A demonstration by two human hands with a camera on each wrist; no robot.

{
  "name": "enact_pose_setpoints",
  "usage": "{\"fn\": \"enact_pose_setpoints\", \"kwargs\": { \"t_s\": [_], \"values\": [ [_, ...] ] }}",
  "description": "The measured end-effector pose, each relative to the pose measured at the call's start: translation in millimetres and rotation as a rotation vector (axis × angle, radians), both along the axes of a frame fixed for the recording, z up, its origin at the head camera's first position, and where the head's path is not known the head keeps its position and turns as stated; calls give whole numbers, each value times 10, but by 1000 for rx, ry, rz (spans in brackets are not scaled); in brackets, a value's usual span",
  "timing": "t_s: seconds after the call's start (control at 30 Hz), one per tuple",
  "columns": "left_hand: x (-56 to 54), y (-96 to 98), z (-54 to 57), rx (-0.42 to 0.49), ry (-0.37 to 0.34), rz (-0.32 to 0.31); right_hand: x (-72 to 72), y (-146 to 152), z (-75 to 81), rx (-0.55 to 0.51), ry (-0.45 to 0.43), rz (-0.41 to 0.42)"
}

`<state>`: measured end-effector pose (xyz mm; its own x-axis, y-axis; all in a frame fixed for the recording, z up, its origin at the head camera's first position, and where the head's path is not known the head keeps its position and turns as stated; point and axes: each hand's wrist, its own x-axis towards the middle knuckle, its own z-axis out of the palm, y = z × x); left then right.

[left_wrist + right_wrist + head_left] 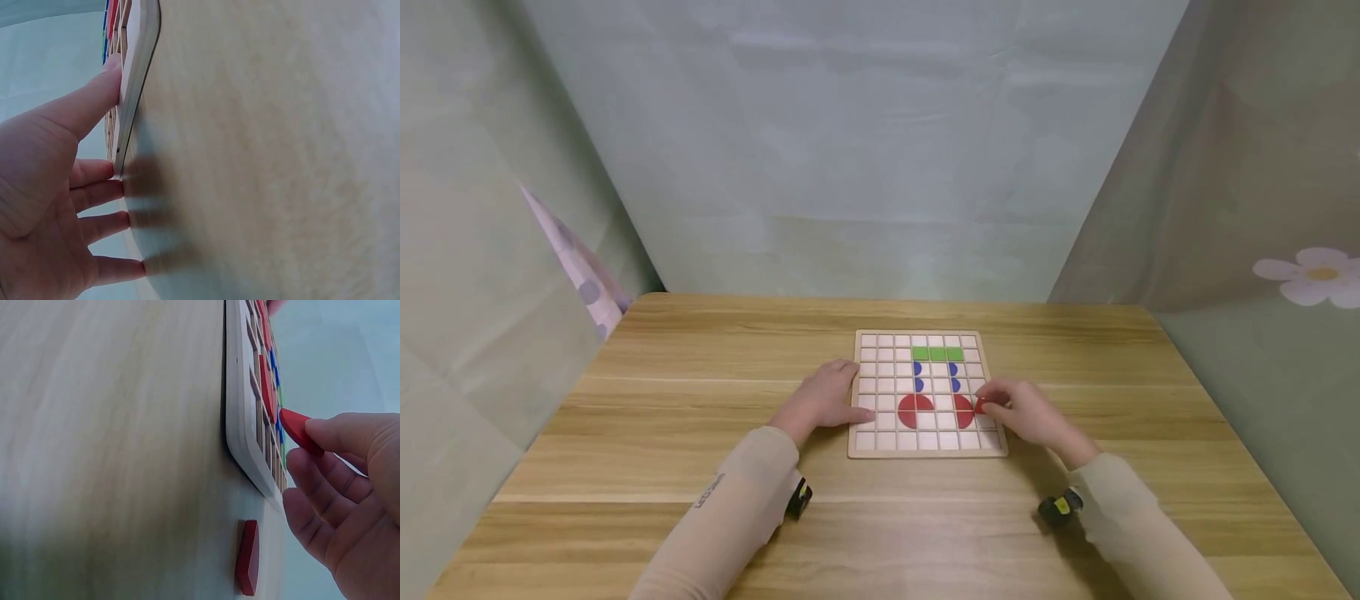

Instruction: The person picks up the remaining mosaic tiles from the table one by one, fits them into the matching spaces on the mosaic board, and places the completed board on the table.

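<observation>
A wooden grid board (925, 454) lies on the table with its white cells in rows. My left hand (829, 396) is at its left edge, thumb on the top and the other fingers stretched out along the side. Above the right part of the board, my right hand (1026, 411) pinches a red quarter-circle tile (299, 429) between thumb and fingers. Close to that tile, red tiles (962, 412) form a half circle in the grid. More red tiles (907, 403) make three quarters of a circle to their left.
Green square tiles (937, 354) form a row near the board's top, with blue half-circle tiles (917, 368) below. Another red tile (248, 557) lies on the table beside the board in the right wrist view. Curtains (880, 167) surround the wooden table (700, 333).
</observation>
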<state>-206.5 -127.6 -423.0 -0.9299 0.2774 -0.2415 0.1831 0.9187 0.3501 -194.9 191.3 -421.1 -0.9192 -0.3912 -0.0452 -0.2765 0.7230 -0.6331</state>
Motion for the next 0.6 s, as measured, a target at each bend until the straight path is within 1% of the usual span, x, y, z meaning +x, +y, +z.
{"fn": "enact_pose_setpoints", "kwargs": {
  "t_s": [0.27, 0.5, 0.6],
  "values": [
    [-9, 2, 6, -5, 4, -12, -7, -84, 4, 2, -34, -11],
    [-11, 3, 35, -16, 11, -24, -7, -158, 2, -34, -39, 36],
    [-11, 5, 39, -24, 15, -31, -7, -196, 2, -45, -52, 40]
  ]
}}
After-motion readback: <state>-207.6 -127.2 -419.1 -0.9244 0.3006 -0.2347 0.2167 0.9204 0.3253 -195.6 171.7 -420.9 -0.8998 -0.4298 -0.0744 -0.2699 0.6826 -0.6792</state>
